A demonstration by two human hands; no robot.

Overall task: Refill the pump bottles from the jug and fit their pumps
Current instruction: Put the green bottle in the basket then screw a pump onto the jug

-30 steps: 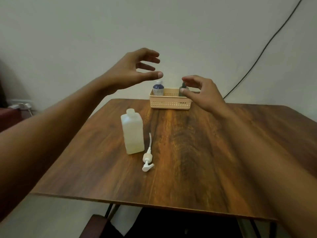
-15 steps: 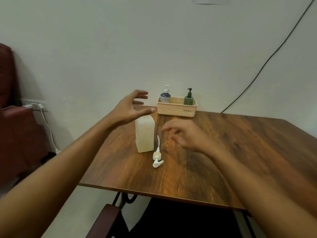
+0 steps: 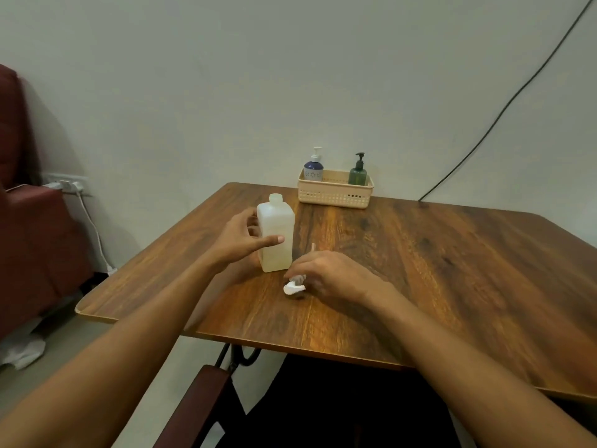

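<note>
Open tabletop (image 3: 452,286) right of white bottle (image 3: 278,226) and basket (image 3: 334,196).

The right hand (image 3: 332,276) covers most of the pump (image 3: 294,287). Only its white nozzle and tube tip show, and whether the fingers grip it cannot be told. The left hand's (image 3: 242,244) fingertips are partly hidden behind the white bottle (image 3: 279,227). The basket (image 3: 336,197) hides the lower parts of the blue bottle (image 3: 313,169) and green bottle (image 3: 357,176). The table's (image 3: 452,270) right corner is cut off.

Wooden tabletop (image 3: 452,270) stands against a plain pale wall (image 3: 226,76). Beyond the right hand (image 3: 332,276), a black cable (image 3: 504,108) climbs the wall. Far left of the left hand (image 3: 239,242), a dark red armchair (image 3: 35,237) sits on grey floor (image 3: 64,350).
</note>
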